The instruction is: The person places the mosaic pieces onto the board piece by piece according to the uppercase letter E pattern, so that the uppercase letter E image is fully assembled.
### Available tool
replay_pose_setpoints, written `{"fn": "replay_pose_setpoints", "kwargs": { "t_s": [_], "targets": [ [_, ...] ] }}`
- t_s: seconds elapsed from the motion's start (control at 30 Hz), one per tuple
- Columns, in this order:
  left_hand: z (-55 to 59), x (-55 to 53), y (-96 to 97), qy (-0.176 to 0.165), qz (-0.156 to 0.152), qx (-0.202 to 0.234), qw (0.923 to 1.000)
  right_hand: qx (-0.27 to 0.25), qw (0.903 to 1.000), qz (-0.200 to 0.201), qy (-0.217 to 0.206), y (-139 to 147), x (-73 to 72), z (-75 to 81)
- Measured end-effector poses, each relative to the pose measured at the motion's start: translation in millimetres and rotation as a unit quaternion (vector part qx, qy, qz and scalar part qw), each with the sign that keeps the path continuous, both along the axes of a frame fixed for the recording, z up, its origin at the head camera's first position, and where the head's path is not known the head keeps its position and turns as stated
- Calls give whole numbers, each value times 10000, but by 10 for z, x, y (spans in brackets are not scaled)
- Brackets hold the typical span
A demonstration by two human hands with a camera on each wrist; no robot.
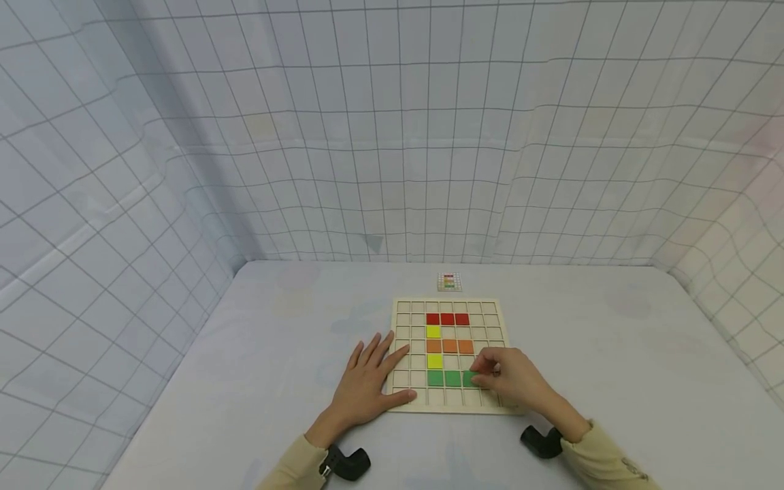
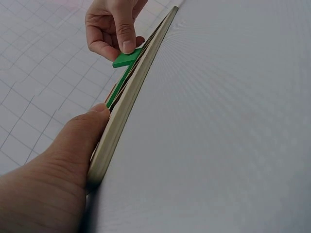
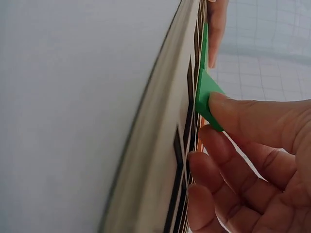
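Observation:
A pale wooden grid board lies on the table. My left hand rests with spread fingers over its left edge, thumb near the lower left corner. Between the thumb and fingers of my right hand is a square green tile, pinched and tilted at the board's surface. In the head view it lines up with the right end of a row of two flat green tiles. Above that row sit a yellow tile, three orange tiles, another yellow tile and three red tiles.
Behind the board lies a small card printed with a similar coloured grid pattern. The table has a plain white cover. White cloth walls with a dark grid stand at the back and sides.

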State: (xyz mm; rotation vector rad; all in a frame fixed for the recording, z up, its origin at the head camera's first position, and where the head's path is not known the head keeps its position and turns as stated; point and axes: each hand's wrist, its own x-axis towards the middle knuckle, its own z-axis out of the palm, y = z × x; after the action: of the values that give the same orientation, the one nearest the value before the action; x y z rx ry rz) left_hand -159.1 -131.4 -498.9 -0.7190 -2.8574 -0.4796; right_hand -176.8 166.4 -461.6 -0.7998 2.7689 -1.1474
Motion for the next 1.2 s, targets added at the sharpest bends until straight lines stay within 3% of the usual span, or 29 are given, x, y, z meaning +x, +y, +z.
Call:
{"fn": "replay_pose_setpoints", "kwargs": {
  "t_s": [0.5,0.83,0.97,1.1,1.2],
  "targets": [
    [-33,-20,-5,-29,-7,11,10000,244,9996,136,-73,24,54,30],
    [-47,-46,-10,6,-68,81,9999,538,9971,495,192,62,50,-8],
    [-51,-57,-25,14,-80,133,9999,530,9958,742,109,90,19,10],
    [-53,-45,-31,-106,-179,455,9987,359,9956,865,57,148,2,45],
    [-27,-24,-37,-306,-273,760,9963,395,9965,643,360,183,-14,70]
  ]
}}
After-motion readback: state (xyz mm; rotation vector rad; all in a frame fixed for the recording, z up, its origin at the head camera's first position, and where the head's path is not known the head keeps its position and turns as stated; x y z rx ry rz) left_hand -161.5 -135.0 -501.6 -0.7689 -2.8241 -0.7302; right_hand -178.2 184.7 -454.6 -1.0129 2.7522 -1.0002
